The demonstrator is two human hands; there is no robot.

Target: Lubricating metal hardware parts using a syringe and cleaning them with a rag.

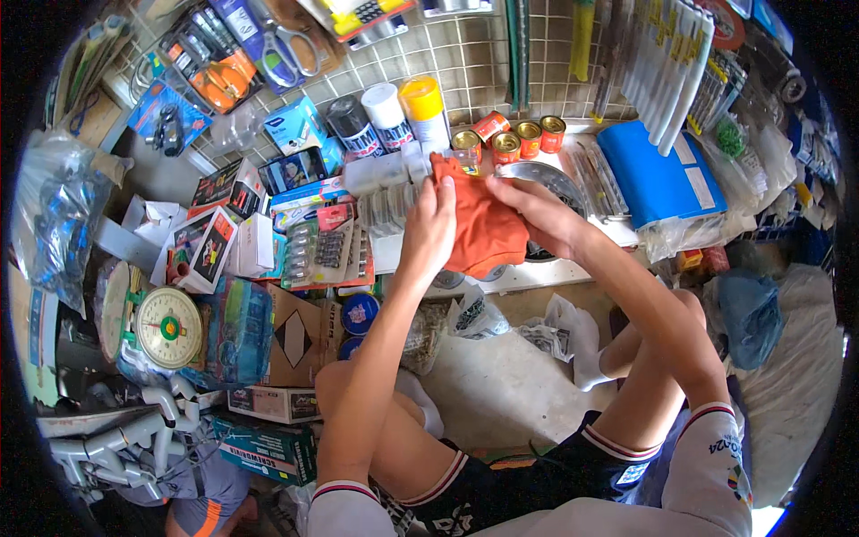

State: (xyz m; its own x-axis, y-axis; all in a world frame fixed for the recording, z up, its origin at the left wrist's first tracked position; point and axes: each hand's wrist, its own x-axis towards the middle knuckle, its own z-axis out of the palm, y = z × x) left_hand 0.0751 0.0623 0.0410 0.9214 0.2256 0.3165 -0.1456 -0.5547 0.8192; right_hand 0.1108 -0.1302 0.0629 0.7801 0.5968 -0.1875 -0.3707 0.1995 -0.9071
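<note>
An orange-red cloth (483,228) hangs bunched between my two hands, above the front of a white shelf (573,273). My left hand (434,224) presses against its left side, thumb near the top. My right hand (546,215) grips the upper right corner with thumb and fingers. Behind the cloth, a round dark metal tray (565,190) is partly hidden by my right hand and forearm. Small red-and-gold tins (529,137) stand just beyond, one lying on its side. Spray cans (385,116) with black, white and yellow caps are lined up to their left.
A blue folder-like pack (649,174) lies at the right. Boxes and blister packs (327,251) crowd the left side. A dial scale (168,327) and grey pipe fittings (116,447) are lower left. Goods hang on a wire grid (474,54). Plastic bags (479,315) lie on the floor.
</note>
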